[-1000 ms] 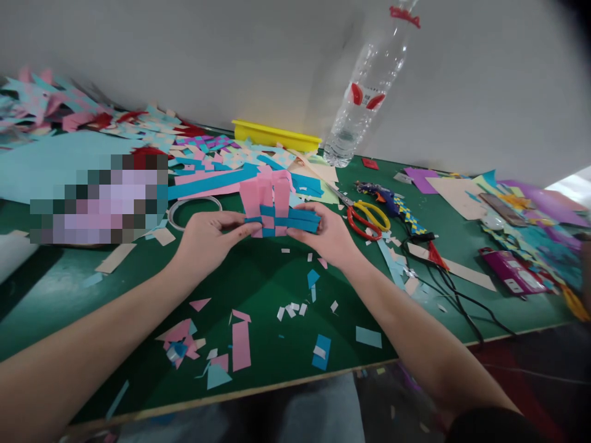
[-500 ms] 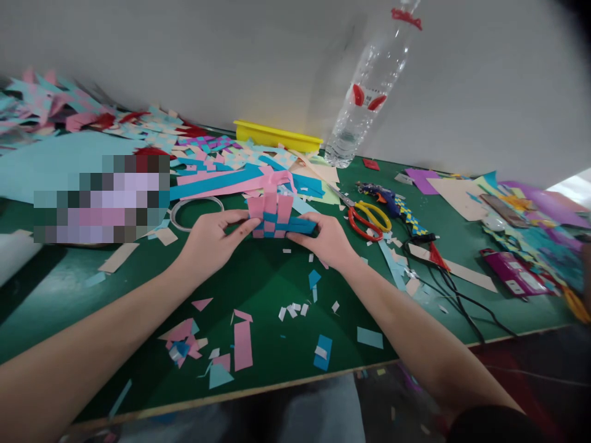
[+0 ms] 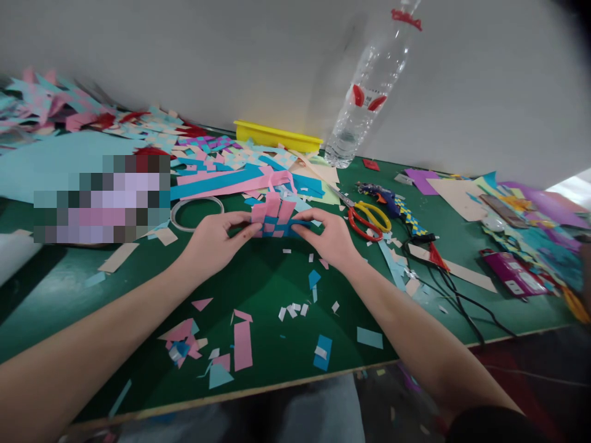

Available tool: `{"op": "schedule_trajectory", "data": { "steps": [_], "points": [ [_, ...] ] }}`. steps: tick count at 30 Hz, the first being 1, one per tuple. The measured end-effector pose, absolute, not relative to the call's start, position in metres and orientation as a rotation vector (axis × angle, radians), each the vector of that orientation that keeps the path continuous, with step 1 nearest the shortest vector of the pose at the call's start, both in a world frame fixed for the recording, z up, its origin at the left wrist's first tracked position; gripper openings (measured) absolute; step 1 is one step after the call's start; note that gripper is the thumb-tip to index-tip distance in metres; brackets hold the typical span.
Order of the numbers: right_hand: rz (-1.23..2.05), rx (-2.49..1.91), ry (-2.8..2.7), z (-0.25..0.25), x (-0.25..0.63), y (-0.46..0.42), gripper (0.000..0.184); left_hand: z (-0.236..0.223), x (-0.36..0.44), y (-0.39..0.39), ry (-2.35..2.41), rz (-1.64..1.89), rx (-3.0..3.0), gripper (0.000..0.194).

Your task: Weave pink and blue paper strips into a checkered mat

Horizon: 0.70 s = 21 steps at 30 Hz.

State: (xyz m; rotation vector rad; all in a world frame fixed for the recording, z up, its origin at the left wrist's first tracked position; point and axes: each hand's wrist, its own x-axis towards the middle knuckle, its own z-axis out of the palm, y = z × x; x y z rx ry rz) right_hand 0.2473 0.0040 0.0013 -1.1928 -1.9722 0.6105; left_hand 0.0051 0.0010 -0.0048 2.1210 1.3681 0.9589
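Observation:
Between my two hands, above the green table, is a small weave of pink and blue paper strips (image 3: 274,226). Pink strip ends stick up from its top edge. My left hand (image 3: 221,241) pinches its left side between thumb and fingers. At the right side, my right hand (image 3: 327,237) is closed on the woven paper where the blue strip comes out; the fingers hide part of that strip. Loose pink and blue paper strips (image 3: 221,183) lie just behind the weave.
Scissors (image 3: 369,220) with red and yellow handles lie to the right, near a blue glue gun (image 3: 390,200) and its black cable. A plastic bottle (image 3: 364,92) stands at the back beside a yellow tray (image 3: 277,136). Paper scraps (image 3: 243,344) dot the green table (image 3: 272,280).
My right hand has shifted its grip inward, so less of the blue strip shows on the right. The weave has tilted, and its upright pink strips lean more to the right.

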Motion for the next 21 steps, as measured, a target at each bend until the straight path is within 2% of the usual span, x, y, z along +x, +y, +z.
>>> {"op": "schedule_trajectory", "data": {
  "steps": [7, 13, 21],
  "points": [
    [0.269, -1.138, -2.105, 0.0033, 0.2488, 0.0026, 0.028, -0.0067, 0.0051, 0.0024, 1.349, 1.054, 2.11, 0.032],
    [0.203, -1.006, -2.234, -0.0001, 0.2499, 0.0051, 0.006, -0.0094, 0.0031, 0.0034, 1.377, 1.018, 2.129, 0.025],
    [0.161, -0.943, -2.268, -0.001, 0.2479, 0.0022, 0.005, -0.0067, 0.0059, 0.0006, 1.28, 1.007, 2.059, 0.025]
  ]
}}
